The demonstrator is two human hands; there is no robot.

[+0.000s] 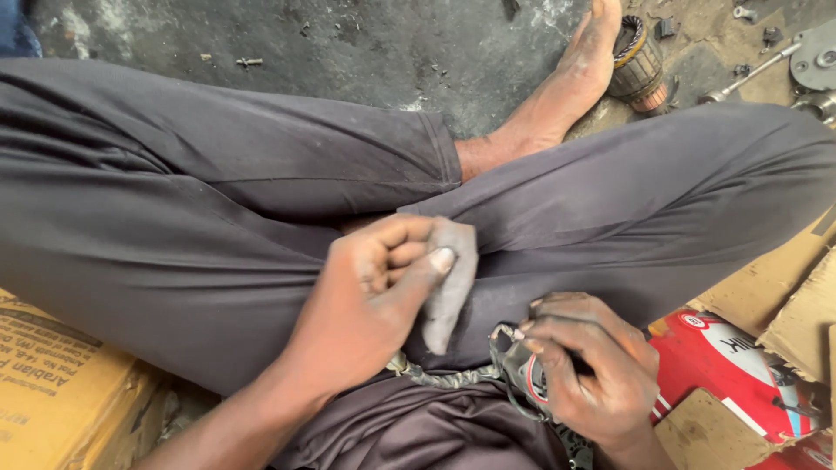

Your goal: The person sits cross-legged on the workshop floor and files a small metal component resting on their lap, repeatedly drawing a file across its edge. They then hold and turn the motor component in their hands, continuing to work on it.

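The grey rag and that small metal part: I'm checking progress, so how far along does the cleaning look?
Partway, as far as I can tell. The motor armature lies out on the floor beside loose bits. In hand: the left hand pinches the grey rag, and the right hand grips the small metal part with its braided lead. It looks grimy, so wiping probably remains.

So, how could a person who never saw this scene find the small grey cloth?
Start at the crossed legs in dark trousers that fill the picture. In the lap, the left hand pinches a grey cloth under its thumb. It is soft and pale, unlike the dark metal part in the right hand.
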